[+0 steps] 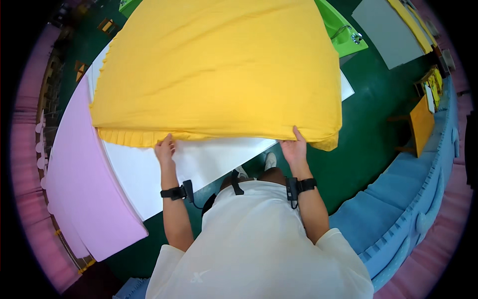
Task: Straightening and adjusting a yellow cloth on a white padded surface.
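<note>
A large yellow cloth cover point(219, 74) with a pleated ruffle spreads in front of me, its surface lightly wrinkled. The ruffle shows along its left side and near edge. My left hand point(165, 148) is closed on the near edge, left of the middle, fingertips at the ruffle. Toward the near right corner, my right hand point(295, 148) grips the same edge, one finger on top and the rest partly under the cloth. Beneath the cover lies a white tabletop point(199, 159), showing between my hands and at the left. Both wrists carry black strapped devices.
A pink-purple cloth point(94, 189) covers the surface at left. Blue padded seating point(383, 209) curves along the right, with a wooden chair point(418, 127) beside it. A green basin with a tap point(343, 32) stands at far right, a grey panel point(391, 32) beyond. The floor is green.
</note>
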The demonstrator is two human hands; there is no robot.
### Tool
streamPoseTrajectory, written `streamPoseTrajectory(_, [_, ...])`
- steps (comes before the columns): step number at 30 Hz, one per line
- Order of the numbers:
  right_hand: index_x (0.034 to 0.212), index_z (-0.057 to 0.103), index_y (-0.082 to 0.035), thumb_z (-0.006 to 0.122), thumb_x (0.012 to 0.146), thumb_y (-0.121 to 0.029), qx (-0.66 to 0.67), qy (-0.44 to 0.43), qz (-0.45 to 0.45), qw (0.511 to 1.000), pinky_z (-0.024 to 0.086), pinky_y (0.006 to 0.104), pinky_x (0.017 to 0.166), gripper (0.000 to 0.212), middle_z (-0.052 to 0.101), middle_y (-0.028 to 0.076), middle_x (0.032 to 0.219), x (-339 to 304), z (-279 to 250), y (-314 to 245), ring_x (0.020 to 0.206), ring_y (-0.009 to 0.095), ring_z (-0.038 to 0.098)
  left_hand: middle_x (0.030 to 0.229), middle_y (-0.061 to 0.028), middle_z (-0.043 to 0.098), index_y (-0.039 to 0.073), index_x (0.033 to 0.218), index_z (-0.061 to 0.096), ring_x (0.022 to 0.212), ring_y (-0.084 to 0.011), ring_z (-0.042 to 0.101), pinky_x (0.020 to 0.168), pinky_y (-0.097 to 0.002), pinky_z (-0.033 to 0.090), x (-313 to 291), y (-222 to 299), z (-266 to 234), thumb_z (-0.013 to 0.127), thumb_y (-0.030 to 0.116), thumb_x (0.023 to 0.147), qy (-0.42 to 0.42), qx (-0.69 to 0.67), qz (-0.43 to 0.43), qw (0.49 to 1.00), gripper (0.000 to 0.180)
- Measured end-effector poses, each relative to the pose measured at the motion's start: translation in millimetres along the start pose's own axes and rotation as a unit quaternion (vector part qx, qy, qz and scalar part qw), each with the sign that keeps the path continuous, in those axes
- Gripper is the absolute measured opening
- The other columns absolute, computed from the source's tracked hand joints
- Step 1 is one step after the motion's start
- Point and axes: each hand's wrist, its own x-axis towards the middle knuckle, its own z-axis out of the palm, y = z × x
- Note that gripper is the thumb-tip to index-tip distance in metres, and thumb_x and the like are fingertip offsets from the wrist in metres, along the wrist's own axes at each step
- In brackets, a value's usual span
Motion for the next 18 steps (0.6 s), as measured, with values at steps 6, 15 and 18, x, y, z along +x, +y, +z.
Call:
streamPoseTrajectory(6, [0.121,0.046,-0.005,0.05,0.091,-0.014,-0.024,0.019,-0.03,0.999,0.045,0.041,0.092,0.032,0.052,0.01,0.123,-21,4,-25,0.113,0.026,0.05,0.092,-0.0122,0.056,-0.001,0.103,0.05,0.077,-0.0181,0.058,0.066,-0.0282,0.048,2,2,-20,0.068,0.028,0.078,-0.066,-0.014,-0.041,0.997,0.042])
streamPoseTrajectory(15, [0.12,0.047,-0.004,0.048,0.092,-0.012,-0.044,0.03,0.0,0.999,0.046,0.0428,0.092,0.029,0.053,0.012,0.122,-34,-8,-52,0.111,0.026,0.053,0.119,-0.0115,0.053,0.004,0.121,0.045,0.109,-0.0265,0.052,0.091,-0.0397,0.045,1,10,46,0.059,0.02,0.086,-0.134,-0.403,-0.083,0.902,0.042])
streamPoseTrajectory(18, [0.12,0.047,-0.004,0.05,0.091,-0.013,-0.035,0.034,0.004,0.999,0.043,0.0444,0.095,0.03,0.051,0.013,0.122,-27,-27,-55,0.113,0.027,0.05,0.122,-0.0114,0.052,0.003,0.123,0.045,0.112,-0.0276,0.05,0.094,-0.0423,0.043,1,-1,52,0.057,0.018,0.087,-0.122,-0.422,-0.071,0.896,0.04])
